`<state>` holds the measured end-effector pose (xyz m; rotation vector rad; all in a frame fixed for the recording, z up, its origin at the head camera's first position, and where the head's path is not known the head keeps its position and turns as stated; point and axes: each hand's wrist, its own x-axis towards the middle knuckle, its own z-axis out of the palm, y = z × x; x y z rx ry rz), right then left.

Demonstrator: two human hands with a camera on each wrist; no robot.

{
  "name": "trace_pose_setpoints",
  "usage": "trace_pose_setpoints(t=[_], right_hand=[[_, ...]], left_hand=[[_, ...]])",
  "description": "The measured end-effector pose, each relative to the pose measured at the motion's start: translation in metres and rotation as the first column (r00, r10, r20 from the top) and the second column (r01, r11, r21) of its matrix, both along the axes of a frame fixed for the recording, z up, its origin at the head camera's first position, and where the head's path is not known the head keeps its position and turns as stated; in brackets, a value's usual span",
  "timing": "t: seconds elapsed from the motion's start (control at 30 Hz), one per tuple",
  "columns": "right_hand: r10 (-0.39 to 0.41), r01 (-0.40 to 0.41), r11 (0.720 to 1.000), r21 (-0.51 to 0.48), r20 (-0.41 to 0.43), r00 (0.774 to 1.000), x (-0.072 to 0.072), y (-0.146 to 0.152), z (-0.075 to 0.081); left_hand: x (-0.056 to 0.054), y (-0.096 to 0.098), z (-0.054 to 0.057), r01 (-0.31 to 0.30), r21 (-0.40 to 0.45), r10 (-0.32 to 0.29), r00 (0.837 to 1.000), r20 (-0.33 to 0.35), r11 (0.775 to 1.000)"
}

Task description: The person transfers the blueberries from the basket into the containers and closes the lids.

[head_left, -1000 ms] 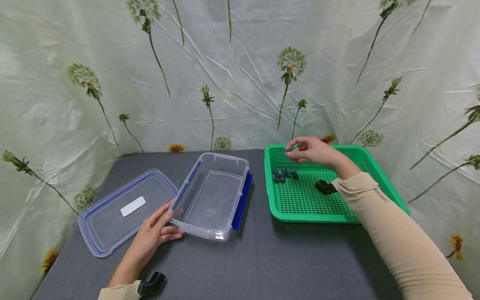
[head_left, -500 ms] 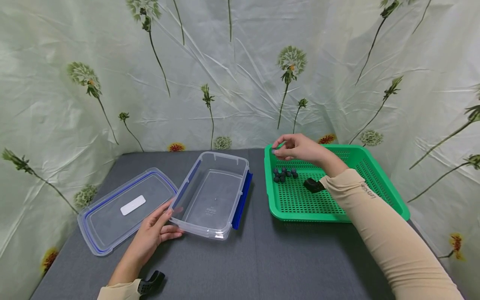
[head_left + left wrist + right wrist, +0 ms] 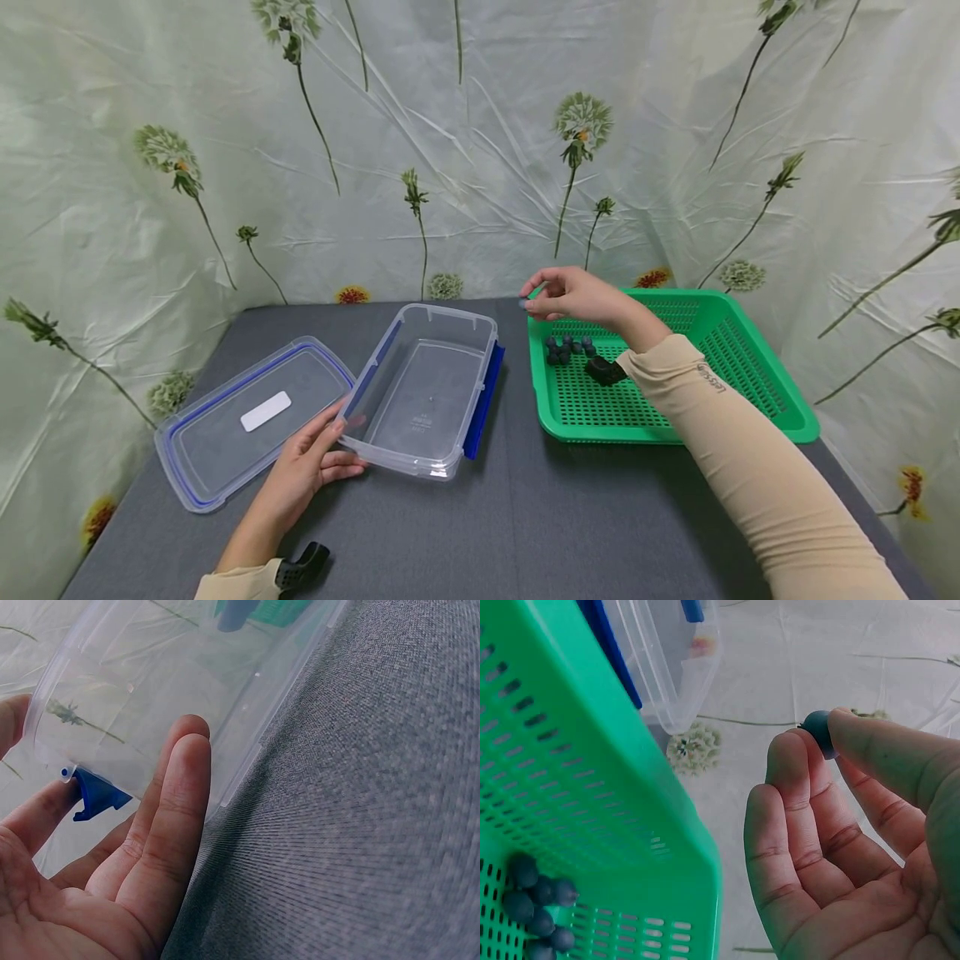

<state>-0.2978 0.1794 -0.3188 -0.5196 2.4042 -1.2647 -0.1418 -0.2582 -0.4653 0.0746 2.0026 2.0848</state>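
Your right hand point(image 3: 572, 297) has moved leftward from over the basket's interior to its far left corner, carrying a dark blue berry point(image 3: 820, 735), while your left hand stays put. The right thumb and a fingertip pinch that berry, just past the basket's left edge. Your left hand point(image 3: 303, 462) grips the clear container point(image 3: 408, 464) at its near left corner, thumb on the rim, fingers against the outside. A blue latch point(image 3: 483, 404) hangs along the container's right side. The green basket point(image 3: 622, 434) sits toward the worktop's far right corner, with a cluster of berries point(image 3: 517, 906) near its left wall. Toward the worktop's left edge, beside the container, lies the lid point(image 3: 217, 458), bearing a white label point(image 3: 266, 412). Behind the worktop point(image 3: 525, 533) hangs a dandelion-printed sheet point(image 3: 487, 150).
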Motion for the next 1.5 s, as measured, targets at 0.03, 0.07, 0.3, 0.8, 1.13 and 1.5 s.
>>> trace_pose_setpoints(t=[0.03,0.07,0.3,0.8,1.13,1.5], right_hand=[[0.006,-0.006,1.000,0.002,-0.005,1.000,0.000,-0.002,0.000],[0.012,-0.012,1.000,0.001,-0.007,1.000,-0.001,-0.004,0.000],[0.022,-0.022,1.000,0.010,-0.010,1.000,-0.005,-0.020,-0.003],[0.062,-0.061,0.998,-0.023,0.017,0.998,-0.017,-0.056,-0.009],[0.059,-0.057,0.998,-0.041,0.054,0.997,-0.019,-0.084,-0.008],[0.072,-0.072,0.997,0.005,0.074,0.995,-0.027,-0.119,-0.018]], left_hand=[[0.000,0.000,0.000,-0.001,0.001,0.001,1.000,0.001,1.000],[0.000,0.000,-0.001,-0.002,0.003,0.002,1.000,0.000,1.000],[0.000,-0.001,-0.003,0.003,0.021,-0.003,1.000,-0.018,1.000],[-0.002,-0.001,-0.002,0.021,0.014,-0.020,0.999,-0.039,1.000],[-0.003,-0.001,-0.001,0.013,-0.002,-0.014,1.000,-0.028,1.000],[-0.002,-0.003,-0.002,0.017,0.033,-0.016,1.000,-0.026,0.999]])
